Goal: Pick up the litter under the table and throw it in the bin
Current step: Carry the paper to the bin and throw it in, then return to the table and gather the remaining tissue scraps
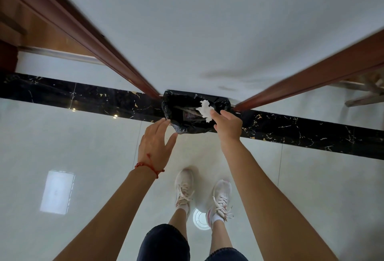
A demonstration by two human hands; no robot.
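A bin lined with a black bag [178,127] stands on the floor against the white wall, between two brown door frames. My right hand [227,124] pinches a crumpled white tissue [205,108] and holds it over the bin's open mouth. To the left of the bin, my left hand [154,146] hovers with fingers spread and empty, its fingertips close to the rim. A red string bracelet is on the left wrist. Some clear wrapping lies inside the bin.
A black marble strip [83,96] runs across the glossy pale tile floor under the bin. Brown door frames [116,63] rise on both sides. My feet in white sneakers [184,186] stand just behind the bin. A wooden piece of furniture [365,92] shows at the right.
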